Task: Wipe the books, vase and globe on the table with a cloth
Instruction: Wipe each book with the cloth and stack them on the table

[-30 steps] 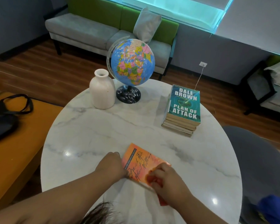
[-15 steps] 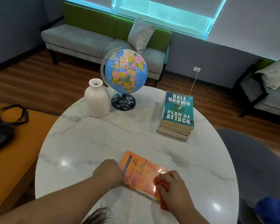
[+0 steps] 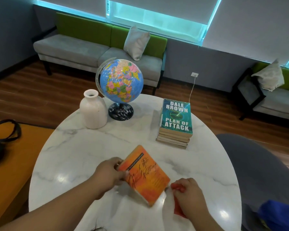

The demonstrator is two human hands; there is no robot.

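One orange paperback [image 3: 147, 177], likely light and bendy, our left hand [image 3: 107, 174] grips by its edge; our right hand [image 3: 188, 192] clutches the cloth [image 3: 178, 187].

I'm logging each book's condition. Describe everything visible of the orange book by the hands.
The orange book is a thin paperback: glossy orange-yellow cover, dark script lettering, a dark strip near the spine. Pale page edges show along its near side. It is over the near part of the marble table, angled and seemingly tipped up. The left hand grips its spine edge; the right hand, holding a red cloth, is beside its right corner.
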